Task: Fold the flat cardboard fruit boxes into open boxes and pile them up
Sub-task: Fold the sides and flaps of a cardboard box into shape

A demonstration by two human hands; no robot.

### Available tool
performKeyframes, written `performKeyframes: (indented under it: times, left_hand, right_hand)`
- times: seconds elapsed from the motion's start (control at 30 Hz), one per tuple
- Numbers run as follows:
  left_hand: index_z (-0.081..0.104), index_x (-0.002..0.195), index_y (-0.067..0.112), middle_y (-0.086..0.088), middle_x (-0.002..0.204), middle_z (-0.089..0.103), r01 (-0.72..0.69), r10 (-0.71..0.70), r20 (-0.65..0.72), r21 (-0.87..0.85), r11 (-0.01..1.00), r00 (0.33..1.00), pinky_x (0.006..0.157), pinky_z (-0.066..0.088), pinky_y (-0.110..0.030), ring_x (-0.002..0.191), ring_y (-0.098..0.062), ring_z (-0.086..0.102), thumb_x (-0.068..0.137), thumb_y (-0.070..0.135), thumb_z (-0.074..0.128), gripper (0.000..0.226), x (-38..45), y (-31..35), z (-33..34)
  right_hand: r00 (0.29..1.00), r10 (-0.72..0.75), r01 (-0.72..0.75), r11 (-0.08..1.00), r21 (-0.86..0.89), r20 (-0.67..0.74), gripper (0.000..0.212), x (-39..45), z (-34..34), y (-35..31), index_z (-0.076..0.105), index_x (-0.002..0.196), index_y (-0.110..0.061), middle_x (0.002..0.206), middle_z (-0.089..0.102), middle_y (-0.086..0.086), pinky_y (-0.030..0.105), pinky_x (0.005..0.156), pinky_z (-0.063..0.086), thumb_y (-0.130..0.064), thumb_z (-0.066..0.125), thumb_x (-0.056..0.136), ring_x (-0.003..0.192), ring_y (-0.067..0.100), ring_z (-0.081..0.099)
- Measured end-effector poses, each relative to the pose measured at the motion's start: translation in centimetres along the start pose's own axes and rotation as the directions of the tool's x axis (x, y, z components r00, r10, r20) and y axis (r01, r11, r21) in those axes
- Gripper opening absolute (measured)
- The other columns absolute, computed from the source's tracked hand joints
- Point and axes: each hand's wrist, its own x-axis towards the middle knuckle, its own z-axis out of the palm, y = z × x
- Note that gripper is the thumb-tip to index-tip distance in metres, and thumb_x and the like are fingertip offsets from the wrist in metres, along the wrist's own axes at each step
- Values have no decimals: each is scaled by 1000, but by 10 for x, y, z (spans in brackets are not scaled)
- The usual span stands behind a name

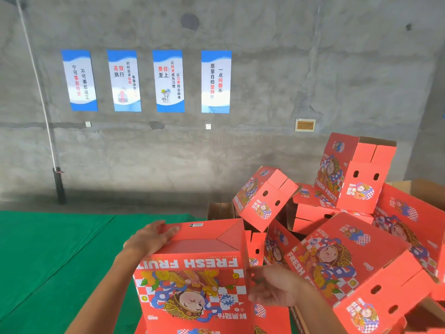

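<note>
From my remote seat I see a red printed cardboard fruit box point(192, 273), lettered FRESH FRUIT upside down to the camera, standing bottom-up at the near edge of the green-covered counter point(48, 249); its folded bottom flaps face upward. The left hand point(154, 237) lies on the top left corner of the box, fingers point(172, 231) straight and pressed flat on the far flap; it curls round nothing. The right hand point(272, 288) sits at the box's right side, fingers loosely bent against the right edge; whether it pinches the cardboard there I cannot tell, since the edge hides the tips. To the right, just beside the held box, a heap of folded red fruit boxes point(349, 237) lies tumbled at odd angles, several tilted on their corners, their paired finger holes showing; the topmost box point(354, 172) leans with its brown inside open toward the wall. Behind, on the grey concrete wall point(265, 56), hang four blue-and-white posters point(147, 80) with Chinese text; a thin metal pole point(45, 112) slants down at left to a black base.
</note>
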Motion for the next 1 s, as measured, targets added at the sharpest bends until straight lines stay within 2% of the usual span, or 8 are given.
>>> performKeyframes:
  times: [0.27, 0.4, 0.5, 0.63, 0.77, 0.83, 0.9, 1.0]
  left_hand:
    - [54, 139, 29, -7, 139, 62, -213, -3, -374, -534, 818, 927, 112, 42, -44, 127, -26, 58, 68, 89, 48, 93, -2, 0, -1]
    - [50, 147, 22, -4, 151, 51, -322, 15, -412, -689, 649, 911, 120, 31, -37, 139, -19, 46, 98, 60, 52, 62, -6, 49, 20]
    - [66, 129, 26, 1, 132, 67, -413, 154, -391, -756, 508, 907, 110, 45, -35, 126, -14, 61, 104, 43, 51, 34, -12, 103, 40]
    - [49, 147, 37, 7, 129, 68, -382, 348, -244, -826, 414, 905, 79, 52, -8, 110, 7, 65, 95, 57, 60, 57, -18, 179, 71]
    - [40, 149, 51, 9, 135, 64, -424, 470, -232, -833, 357, 852, 103, 51, -26, 130, -8, 57, 92, 68, 57, 62, -7, 251, 100]
    - [46, 144, 52, 32, 129, 62, -501, 526, -285, -800, 330, 801, 97, 45, -8, 125, 9, 53, 93, 68, 54, 54, 1, 286, 112]
    - [42, 145, 56, 41, 129, 57, -486, 585, -239, -817, 310, 775, 91, 47, -9, 119, 18, 53, 90, 73, 54, 59, 9, 316, 127]
    - [41, 143, 59, 42, 128, 57, -418, 645, -120, -846, 332, 754, 102, 51, -34, 116, 15, 57, 82, 76, 65, 68, 27, 359, 157]
  right_hand:
    - [910, -386, 381, 922, -63, -148, 42, -43, 8, -54, 60, 115, -38, 85, 73, 22, 44, 68, 64, -1, 45, 100, 78, 41, 76]
    - [746, -609, 490, 776, -398, -268, 44, -66, 0, -85, 47, 131, -48, 93, 68, 12, 38, 68, 63, -12, 46, 106, 73, 27, 74]
    - [574, -771, 531, 606, -591, -275, 39, -76, -15, -89, 47, 139, -45, 78, 60, -5, 32, 75, 59, -31, 58, 104, 65, 8, 58]
    - [331, -909, 368, 372, -852, -254, 49, -88, -37, -88, 43, 145, -44, 83, 53, -9, 26, 77, 40, -55, 56, 100, 80, 7, 52]
    - [147, -951, 136, 291, -947, -271, 48, -101, -78, -96, 41, 147, -42, 103, 43, -1, 36, 95, 43, -49, 55, 102, 106, 22, 43]
    - [69, -965, 8, 254, -967, -253, 47, -104, -103, -104, 43, 146, -41, 106, 43, 1, 37, 92, 44, -46, 56, 102, 104, 24, 43]
    - [41, -966, -113, 248, -962, -254, 47, -101, -130, -113, 44, 146, -39, 110, 46, 4, 38, 93, 45, -42, 57, 101, 104, 27, 43]
    - [71, -945, -227, 297, -927, -320, 47, -89, -172, -123, 43, 148, -38, 120, 44, 10, 38, 98, 44, -35, 55, 103, 109, 31, 43]
